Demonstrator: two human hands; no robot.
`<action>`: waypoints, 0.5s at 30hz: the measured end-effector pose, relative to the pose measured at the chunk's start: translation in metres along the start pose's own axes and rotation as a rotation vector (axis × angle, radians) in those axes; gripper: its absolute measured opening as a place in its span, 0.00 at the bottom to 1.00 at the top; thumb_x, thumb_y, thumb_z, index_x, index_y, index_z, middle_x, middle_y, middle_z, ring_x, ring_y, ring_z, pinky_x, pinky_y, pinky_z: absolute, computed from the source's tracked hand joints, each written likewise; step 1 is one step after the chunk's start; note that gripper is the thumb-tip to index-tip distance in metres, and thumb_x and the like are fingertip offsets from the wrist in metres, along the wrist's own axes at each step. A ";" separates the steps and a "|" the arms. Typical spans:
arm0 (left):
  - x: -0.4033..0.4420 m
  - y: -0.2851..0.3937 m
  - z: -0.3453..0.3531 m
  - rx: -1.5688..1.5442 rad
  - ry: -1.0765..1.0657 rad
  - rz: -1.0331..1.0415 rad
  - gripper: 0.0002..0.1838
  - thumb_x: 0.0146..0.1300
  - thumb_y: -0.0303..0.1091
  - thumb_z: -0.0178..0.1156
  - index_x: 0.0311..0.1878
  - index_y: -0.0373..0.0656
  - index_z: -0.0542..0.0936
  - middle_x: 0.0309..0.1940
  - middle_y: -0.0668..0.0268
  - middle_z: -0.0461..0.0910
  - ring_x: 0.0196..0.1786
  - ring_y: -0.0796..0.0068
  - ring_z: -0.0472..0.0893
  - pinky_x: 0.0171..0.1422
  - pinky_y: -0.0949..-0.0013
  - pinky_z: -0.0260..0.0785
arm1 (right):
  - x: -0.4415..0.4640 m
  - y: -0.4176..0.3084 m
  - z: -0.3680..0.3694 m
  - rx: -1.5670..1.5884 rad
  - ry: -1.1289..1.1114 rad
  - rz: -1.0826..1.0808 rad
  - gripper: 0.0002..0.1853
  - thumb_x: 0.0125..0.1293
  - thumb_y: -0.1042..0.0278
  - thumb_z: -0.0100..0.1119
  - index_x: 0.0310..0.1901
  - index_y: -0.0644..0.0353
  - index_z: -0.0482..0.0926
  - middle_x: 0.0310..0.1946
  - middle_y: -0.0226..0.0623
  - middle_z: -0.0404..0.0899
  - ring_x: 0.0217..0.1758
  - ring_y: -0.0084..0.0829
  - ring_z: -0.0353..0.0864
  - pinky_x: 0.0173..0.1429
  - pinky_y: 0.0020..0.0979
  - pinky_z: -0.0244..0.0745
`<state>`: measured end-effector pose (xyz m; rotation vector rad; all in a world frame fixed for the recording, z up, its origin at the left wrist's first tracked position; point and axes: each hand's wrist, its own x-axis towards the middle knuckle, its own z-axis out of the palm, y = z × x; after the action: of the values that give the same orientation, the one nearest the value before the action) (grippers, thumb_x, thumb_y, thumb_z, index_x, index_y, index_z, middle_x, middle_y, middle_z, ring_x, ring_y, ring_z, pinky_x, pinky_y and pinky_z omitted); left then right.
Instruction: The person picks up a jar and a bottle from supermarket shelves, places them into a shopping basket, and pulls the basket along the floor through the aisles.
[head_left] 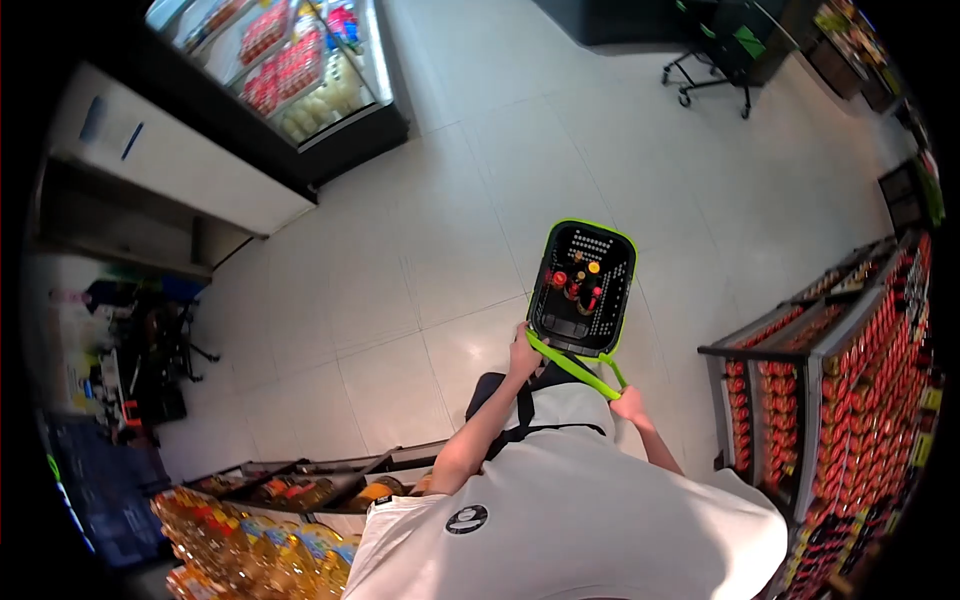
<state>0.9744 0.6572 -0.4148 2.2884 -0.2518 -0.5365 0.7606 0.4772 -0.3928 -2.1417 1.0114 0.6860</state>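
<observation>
A black basket (545, 290) with a bright green rim stands out in front of my legs, with several small bottles (575, 285) with red and yellow caps inside it. Its green handle (580, 371) is folded toward my body. My left hand (524, 353) is closed at the handle's left end, close to the basket's near corner. On the handle's right end, near my waist, my right hand (629, 404) is wrapped round the green bar. Both palms are hidden from view.
A shelf of red-labelled goods (850, 400) rises close on my right. Yellow oil bottles (265, 545) line a shelf at lower left. A refrigerated case (360, 140) is at upper left, a shopping cart (730, 45) at upper right. Pale floor tiles (440, 230) lie between.
</observation>
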 end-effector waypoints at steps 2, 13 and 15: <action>0.001 0.002 -0.003 -0.031 -0.073 0.078 0.36 0.47 0.41 0.65 0.56 0.42 0.59 0.31 0.52 0.78 0.35 0.51 0.79 0.38 0.58 0.71 | -0.014 -0.010 -0.002 0.013 0.008 0.059 0.14 0.37 0.61 0.56 0.20 0.66 0.78 0.21 0.54 0.76 0.29 0.48 0.78 0.35 0.41 0.73; 0.050 -0.040 -0.039 -0.028 -0.417 0.271 0.43 0.44 0.36 0.64 0.61 0.44 0.50 0.41 0.44 0.74 0.44 0.45 0.75 0.47 0.56 0.68 | -0.032 -0.053 0.057 0.107 0.018 0.238 0.17 0.34 0.57 0.55 0.21 0.64 0.79 0.21 0.53 0.76 0.29 0.49 0.78 0.37 0.40 0.74; 0.067 -0.036 -0.066 0.006 -0.532 0.206 0.43 0.45 0.33 0.62 0.62 0.43 0.48 0.44 0.43 0.72 0.46 0.45 0.74 0.49 0.56 0.67 | -0.032 -0.077 0.080 0.124 0.053 0.261 0.19 0.35 0.53 0.56 0.23 0.62 0.80 0.24 0.52 0.77 0.30 0.48 0.78 0.38 0.40 0.74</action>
<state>1.0644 0.7016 -0.4193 2.0546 -0.7376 -1.0277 0.7913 0.5884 -0.3959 -1.9490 1.3418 0.6713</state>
